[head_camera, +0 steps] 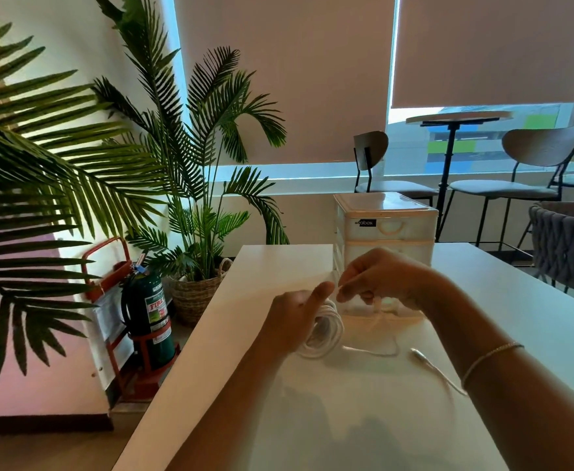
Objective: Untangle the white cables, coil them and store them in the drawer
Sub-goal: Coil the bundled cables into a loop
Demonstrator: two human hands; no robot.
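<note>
— Gripping the coil (pixel 324 329) with our left hand (pixel 296 317), we have the fingers curled round the white loops and the thumb up on top. Our right hand (pixel 381 278) pinches a strand of the same cable just beside that thumb.

— So both hands are closed on cable. Where's the rest of it?

— A loose tail (pixel 374 351) trails from the coil across the table (pixel 211 334) toward our right forearm, and what looks like a plug end (pixel 418 352) lies near the wrist with the bracelet (pixel 493 358). Whether that belongs to this cable or to a second one, we can't tell.

— How do we finish the winding well?

— We'd judge it best to keep the left grip steady so the loops stay one size, and feed each turn with the right without twisting it. Let the tail slide freely; if it snags under our arm, the coil could pull out of shape.

— And the drawer?

— A small translucent drawer unit (pixel 386 226) stands on the table just behind our hands, its drawers looking closed. We'll need one hand free to pull one out.

— What about the surroundings?

— The table is white and smooth. To the left stand potted palms (pixel 190 185) in a woven basket and a green fire extinguisher (pixel 148 317) on a red stand. Beyond are blinds (pixel 289 79) over the windows, a tall café table (pixel 459 119) and chairs (pixel 530 164).
</note>
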